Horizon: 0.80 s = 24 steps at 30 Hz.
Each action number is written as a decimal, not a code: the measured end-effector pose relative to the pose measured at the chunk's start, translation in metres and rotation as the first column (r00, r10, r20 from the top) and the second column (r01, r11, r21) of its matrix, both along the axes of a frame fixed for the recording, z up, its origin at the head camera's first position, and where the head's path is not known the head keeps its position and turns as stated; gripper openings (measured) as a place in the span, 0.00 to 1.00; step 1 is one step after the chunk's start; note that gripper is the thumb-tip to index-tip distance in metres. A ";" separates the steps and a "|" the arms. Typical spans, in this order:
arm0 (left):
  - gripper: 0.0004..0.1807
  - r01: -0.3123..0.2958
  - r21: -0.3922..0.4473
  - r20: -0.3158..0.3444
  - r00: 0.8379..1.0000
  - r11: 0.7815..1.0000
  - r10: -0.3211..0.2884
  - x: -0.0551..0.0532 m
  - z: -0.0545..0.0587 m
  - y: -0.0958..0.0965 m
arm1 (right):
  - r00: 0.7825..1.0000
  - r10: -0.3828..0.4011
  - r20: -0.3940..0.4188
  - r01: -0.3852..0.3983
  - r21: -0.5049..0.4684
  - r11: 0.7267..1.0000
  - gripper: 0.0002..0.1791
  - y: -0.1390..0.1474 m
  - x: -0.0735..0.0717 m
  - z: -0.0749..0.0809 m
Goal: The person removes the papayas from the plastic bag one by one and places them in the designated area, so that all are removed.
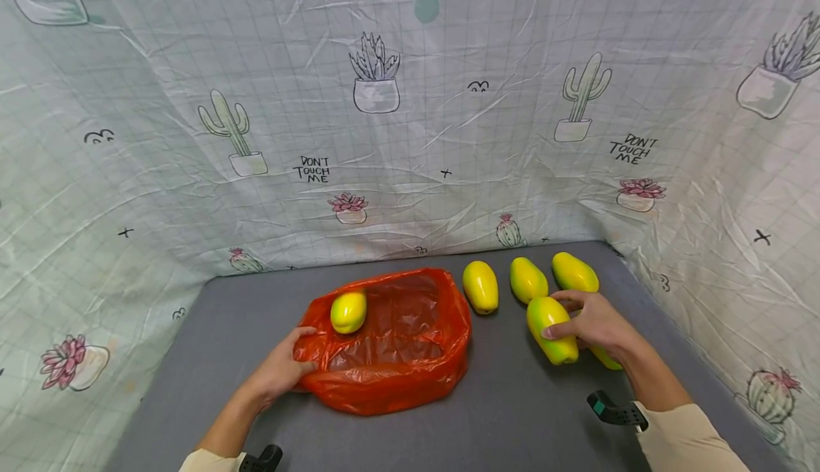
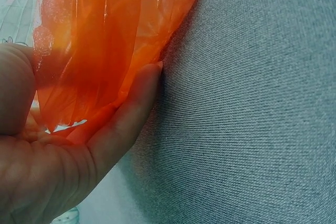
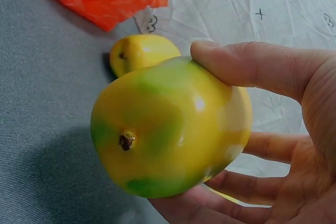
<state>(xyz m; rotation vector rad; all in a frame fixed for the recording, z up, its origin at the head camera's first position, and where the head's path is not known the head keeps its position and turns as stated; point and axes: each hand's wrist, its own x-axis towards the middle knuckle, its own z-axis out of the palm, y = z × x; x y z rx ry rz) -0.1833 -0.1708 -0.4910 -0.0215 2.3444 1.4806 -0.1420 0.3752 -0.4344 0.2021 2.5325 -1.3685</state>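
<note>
My right hand grips a yellow papaya with green patches between thumb and fingers, right of the bag. In the right wrist view, the stem end of this papaya faces the camera. At the left side of an open red plastic bag, my left hand holds the bag's edge. The left wrist view has the thin bag between thumb and fingers. Another papaya lies inside the bag at its left end.
Right of the bag on the grey table lie a papaya, a second and a third farther right. Another papaya is partly hidden under my right hand. A printed curtain encloses the back and sides.
</note>
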 end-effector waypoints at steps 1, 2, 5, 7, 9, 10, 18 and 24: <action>0.36 0.001 -0.001 -0.005 1.000 1.000 -0.001 0.000 0.000 0.000 | 1.000 0.000 0.003 0.000 -0.002 1.000 0.50 0.000 0.000 0.000; 0.36 0.003 -0.004 -0.007 1.000 1.000 -0.003 0.000 0.000 0.000 | 1.000 0.000 0.006 0.000 0.000 1.000 0.50 0.000 -0.001 -0.001; 0.36 0.004 -0.007 -0.011 1.000 1.000 -0.004 0.000 -0.001 -0.001 | 1.000 0.000 0.015 0.000 0.001 1.000 0.51 0.001 -0.002 -0.002; 0.36 0.005 -0.012 -0.013 1.000 1.000 -0.005 -0.001 -0.001 -0.001 | 1.000 0.002 0.018 -0.002 0.000 1.000 0.51 0.002 -0.002 -0.003; 0.36 0.005 -0.013 -0.012 1.000 1.000 -0.006 0.000 -0.001 -0.001 | 1.000 0.000 0.022 0.000 -0.002 1.000 0.51 0.001 -0.002 -0.003; 0.36 0.006 -0.014 -0.012 1.000 1.000 -0.006 0.000 0.000 -0.001 | 1.000 -0.004 0.025 0.004 -0.002 1.000 0.52 0.002 -0.002 -0.004; 0.36 -0.006 -0.025 -0.011 1.000 1.000 0.006 0.000 -0.001 0.000 | 1.000 -0.005 0.018 0.004 0.035 0.999 0.50 0.001 -0.003 -0.008; 0.36 -0.011 -0.010 0.002 1.000 1.000 0.011 0.000 0.000 0.000 | 0.999 -0.020 0.026 0.019 0.034 0.999 0.52 -0.003 -0.001 -0.011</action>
